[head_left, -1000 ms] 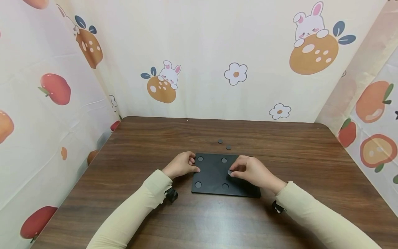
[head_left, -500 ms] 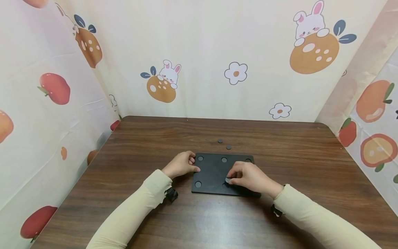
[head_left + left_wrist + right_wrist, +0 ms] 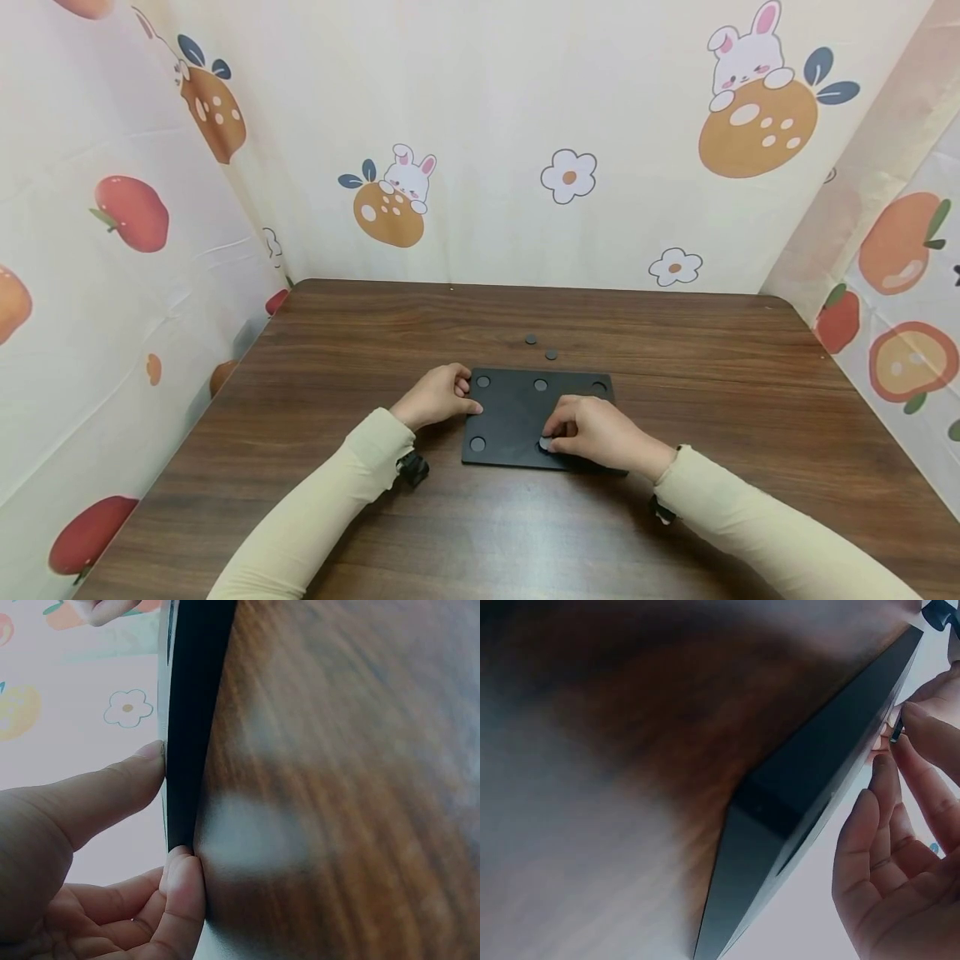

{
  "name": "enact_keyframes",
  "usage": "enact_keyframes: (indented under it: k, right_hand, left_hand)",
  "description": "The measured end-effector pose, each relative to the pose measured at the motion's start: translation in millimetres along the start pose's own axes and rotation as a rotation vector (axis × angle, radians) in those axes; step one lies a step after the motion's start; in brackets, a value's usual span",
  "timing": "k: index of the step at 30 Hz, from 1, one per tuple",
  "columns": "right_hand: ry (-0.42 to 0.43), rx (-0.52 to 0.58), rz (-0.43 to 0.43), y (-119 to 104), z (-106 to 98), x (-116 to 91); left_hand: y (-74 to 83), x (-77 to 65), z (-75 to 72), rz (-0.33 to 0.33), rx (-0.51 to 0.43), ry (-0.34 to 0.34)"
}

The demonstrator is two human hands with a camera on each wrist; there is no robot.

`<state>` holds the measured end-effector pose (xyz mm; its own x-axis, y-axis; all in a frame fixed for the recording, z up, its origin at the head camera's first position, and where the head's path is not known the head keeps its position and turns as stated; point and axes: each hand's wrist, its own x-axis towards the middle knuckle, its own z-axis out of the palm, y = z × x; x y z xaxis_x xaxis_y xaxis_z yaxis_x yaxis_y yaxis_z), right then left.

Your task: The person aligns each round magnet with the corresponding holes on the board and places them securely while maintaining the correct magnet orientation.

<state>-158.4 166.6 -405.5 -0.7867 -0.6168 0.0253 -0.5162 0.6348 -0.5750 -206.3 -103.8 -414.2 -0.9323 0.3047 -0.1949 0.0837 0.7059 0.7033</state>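
Observation:
A flat black board (image 3: pixel 507 421) with round recesses lies on the table. At its left edge, my left hand (image 3: pixel 437 397) holds it, thumb on the top face and curled fingers against the side; the left wrist view shows thumb and fingertips touching the board (image 3: pixel 191 735). My right hand (image 3: pixel 603 435) pinches a small grey disc (image 3: pixel 545 443) between thumb and fingers, over the front middle recess. That disc (image 3: pixel 898 729) appears tilted and edge-on in the right wrist view. Discs or round recess floors show at the back left (image 3: pixel 483 382), back middle and front left. My right hand hides the front right corner.
Two loose dark discs, the farther disc (image 3: pixel 531 339) and the nearer disc (image 3: pixel 551 355), lie on the wooden table (image 3: pixel 360 333) behind the board. A printed curtain (image 3: pixel 480 100) borders the table at the back and sides.
My right hand has moved toward me and slightly left with the disc, from the middle of the board to the front middle recess. The back right recess has come into view. My left hand stays put.

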Motion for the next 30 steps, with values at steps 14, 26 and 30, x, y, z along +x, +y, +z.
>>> enact_keyframes:
  k: [14, 26, 30]
  right_hand:
    - [-0.023, -0.051, -0.011, -2.1, 2.9, 0.9]
    - [-0.020, -0.072, -0.022, -1.7, 3.3, 1.5]
    - [-0.021, -0.070, -0.027, -1.7, 3.3, 1.4]
  left_hand:
    - [-0.7, 0.6, 0.5, 0.001, 0.006, 0.001]
    - [-0.4, 1.0, 0.9, -0.001, 0.015, 0.006]
    - [0.1, 0.7, 0.9, -0.002, 0.017, 0.009]
